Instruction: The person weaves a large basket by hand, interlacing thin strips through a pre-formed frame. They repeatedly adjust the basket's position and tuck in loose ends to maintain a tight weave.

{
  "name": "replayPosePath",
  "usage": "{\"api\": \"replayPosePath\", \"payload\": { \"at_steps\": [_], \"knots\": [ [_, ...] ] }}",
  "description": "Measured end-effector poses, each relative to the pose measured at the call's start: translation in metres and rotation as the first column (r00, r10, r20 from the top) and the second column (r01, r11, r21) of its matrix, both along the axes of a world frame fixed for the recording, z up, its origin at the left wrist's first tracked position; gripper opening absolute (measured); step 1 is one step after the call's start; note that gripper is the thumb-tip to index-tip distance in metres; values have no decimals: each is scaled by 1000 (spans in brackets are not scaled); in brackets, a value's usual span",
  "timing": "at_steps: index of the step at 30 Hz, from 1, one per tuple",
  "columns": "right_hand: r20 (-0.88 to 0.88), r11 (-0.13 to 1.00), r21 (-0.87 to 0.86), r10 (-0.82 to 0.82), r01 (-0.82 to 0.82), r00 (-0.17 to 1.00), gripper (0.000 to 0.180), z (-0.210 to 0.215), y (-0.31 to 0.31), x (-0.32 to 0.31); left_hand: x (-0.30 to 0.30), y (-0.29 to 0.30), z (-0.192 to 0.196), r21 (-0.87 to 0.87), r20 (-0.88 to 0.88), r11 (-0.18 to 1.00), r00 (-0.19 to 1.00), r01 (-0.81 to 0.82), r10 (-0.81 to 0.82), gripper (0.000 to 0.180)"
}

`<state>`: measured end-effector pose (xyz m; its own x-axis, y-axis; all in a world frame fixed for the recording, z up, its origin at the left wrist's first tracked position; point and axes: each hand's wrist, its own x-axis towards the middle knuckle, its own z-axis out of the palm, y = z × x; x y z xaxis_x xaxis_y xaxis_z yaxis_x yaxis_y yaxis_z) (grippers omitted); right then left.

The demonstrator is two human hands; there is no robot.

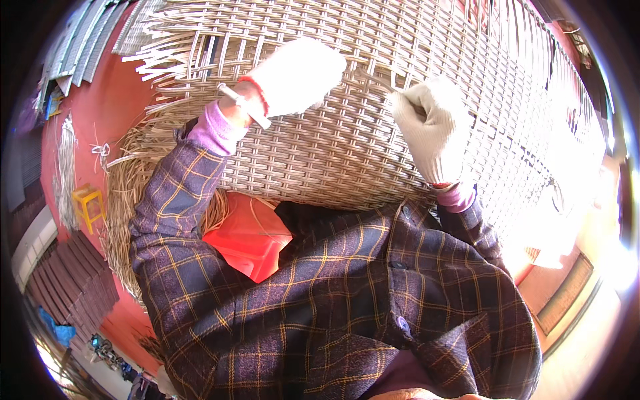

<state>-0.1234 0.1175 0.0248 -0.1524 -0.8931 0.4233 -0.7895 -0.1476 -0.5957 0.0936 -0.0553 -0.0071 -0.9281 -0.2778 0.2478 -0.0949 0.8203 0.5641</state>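
Note:
A large panel of grey-brown wicker weaving [320,157] spreads in front of me, with loose strand ends fraying out on its left side. My left hand [293,77], in a white glove with a red cuff edge, rests against the upper part of the weave; glare washes out its fingers. A pale rod-like band [243,107] crosses that wrist. To the right, my right hand [432,130] is curled closed in a knitted off-white glove just over the weave. From its fingertips a thin wicker strand [377,80] runs left toward the left hand.
Below the panel's lower edge sits a red plastic stool or seat [250,237]. A thick bundle of loose strands [123,207] hangs at left. Farther left are a small yellow stool [89,205] and a pale strand bundle [67,173] on the red floor [93,127]. Strong sunlight bleaches the right side.

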Motion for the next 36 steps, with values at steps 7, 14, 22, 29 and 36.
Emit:
{"api": "replayPosePath", "payload": {
  "at_steps": [7, 14, 22, 29, 36],
  "knots": [
    [-192, 1000, 11, -2, 4, 981, 14, -13, -2, 2, -7, 9, -12, 281, 47, 959, 998, 28, -43, 46],
    [-109, 995, 82, 56, -47, 992, 13, -32, -27, 7, -1, 7, 7, 855, 153, 497, 988, -145, 24, 49],
    [-54, 999, 6, 33, -33, 998, 17, -41, -36, 13, -18, -24, -2, 823, 398, 457, 916, -338, -40, 43],
    [-22, 996, 42, 76, -75, 997, 19, -36, -33, 7, -17, -15, 4, 771, 242, 604, 970, -202, 16, 37],
    [-89, 992, -22, 120, -123, 989, 18, -39, -32, 4, 5, -18, 0, 895, 9, 445, 999, -24, 36, 34]
  ]
}}
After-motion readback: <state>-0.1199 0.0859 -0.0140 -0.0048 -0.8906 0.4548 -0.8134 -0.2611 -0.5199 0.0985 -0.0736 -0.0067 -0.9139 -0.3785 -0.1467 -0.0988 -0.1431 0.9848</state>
